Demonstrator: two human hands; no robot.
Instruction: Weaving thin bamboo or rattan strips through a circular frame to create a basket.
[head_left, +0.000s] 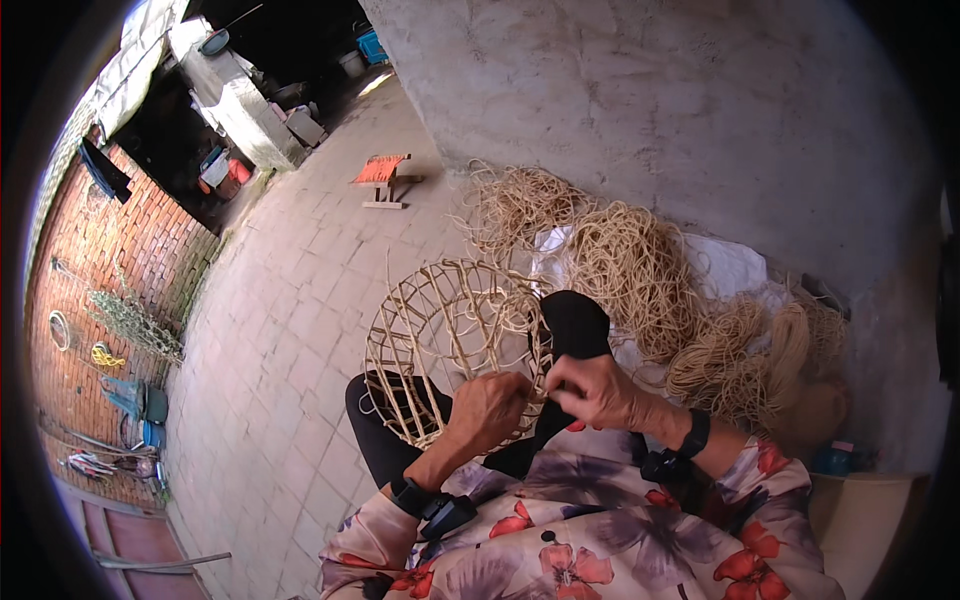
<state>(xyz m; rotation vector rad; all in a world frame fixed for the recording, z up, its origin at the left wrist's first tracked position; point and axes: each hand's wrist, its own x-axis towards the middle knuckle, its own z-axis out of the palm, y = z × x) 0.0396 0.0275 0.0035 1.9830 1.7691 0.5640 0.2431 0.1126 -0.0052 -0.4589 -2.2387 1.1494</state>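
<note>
An openwork basket (402, 340) of pale cord-like strands rests on my lap, between and over my dark-trousered knees. Its round side has wide gaps between ribs, and loose strand ends stick out at the far side. My left hand (490, 408) is closed on the basket's near right edge, fingers curled inward. Right beside it, my right hand (598, 392) has its thumb and fingers pinched together at the same edge. A thin strand seems to lie between those fingertips, though they mostly hide it. Both wrists wear black bands with small devices.
Heaps of loose tan strands (635, 275) lie on white sheeting along the grey wall (680, 90) at right. A small stool with an orange woven seat (383, 169) stands ahead on the paved floor (270, 350). A brick wall (120, 270) runs along the left.
</note>
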